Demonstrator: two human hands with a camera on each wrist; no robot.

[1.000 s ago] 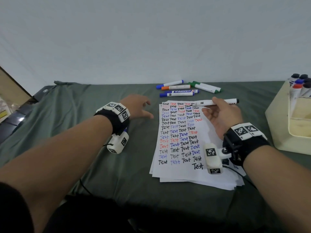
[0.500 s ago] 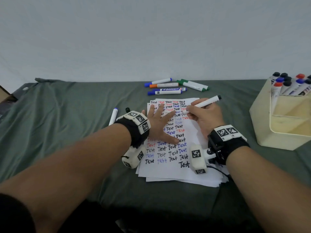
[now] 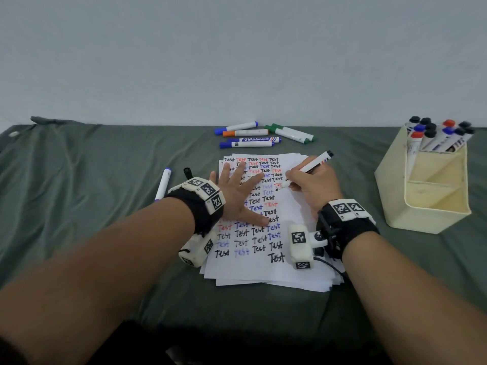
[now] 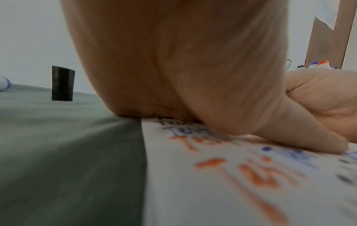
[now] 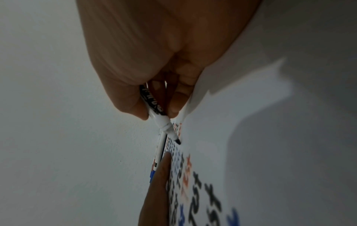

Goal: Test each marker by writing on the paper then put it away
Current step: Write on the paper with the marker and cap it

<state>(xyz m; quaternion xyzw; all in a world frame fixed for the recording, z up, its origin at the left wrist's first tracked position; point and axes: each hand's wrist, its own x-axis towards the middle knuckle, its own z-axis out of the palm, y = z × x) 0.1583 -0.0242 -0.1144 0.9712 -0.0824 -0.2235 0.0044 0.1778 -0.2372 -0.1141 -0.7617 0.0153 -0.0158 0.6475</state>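
Observation:
A stack of white paper covered with rows of the word "Test" lies on the green cloth. My left hand presses flat on it, fingers spread; its heel meets the paper's left edge. My right hand pinches an uncapped black marker in a writing grip, its black tip at the paper. A black cap stands upright on the cloth left of my left wrist, also in the left wrist view.
Several capped markers lie beyond the paper near the wall. One blue-capped marker lies left of my left wrist. A cream organizer box at the right holds several markers in its rear compartment.
My left hand came from the cloth onto the paper and now lies flat on it. My right hand turned the marker tip down to the sheet. The black cap now stands on the cloth.

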